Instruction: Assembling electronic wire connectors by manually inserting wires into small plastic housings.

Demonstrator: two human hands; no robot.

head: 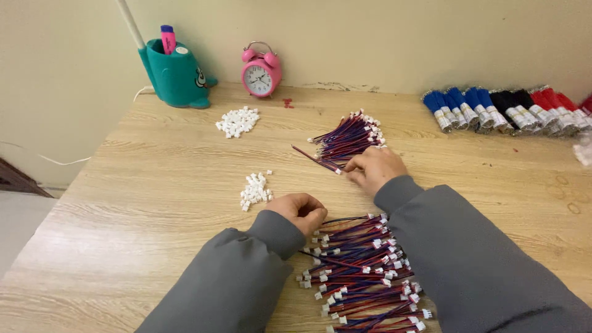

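Observation:
My right hand (373,168) rests on the near end of a loose fan of red and blue wires (345,140) with white connectors, its fingertips touching one wire that lies apart at the left. My left hand (301,210) is curled into a loose fist just right of a small heap of white plastic connector housings (254,190); whether it holds anything is hidden. A large pile of red and blue wires with white plugs (364,271) lies between my grey sleeves, close to me.
A second heap of white housings (237,121) lies further back. A teal pen holder (176,74) and a pink alarm clock (261,71) stand by the wall. Bundles of blue, black and red wires (505,111) lie at the back right of the wooden table (123,203).

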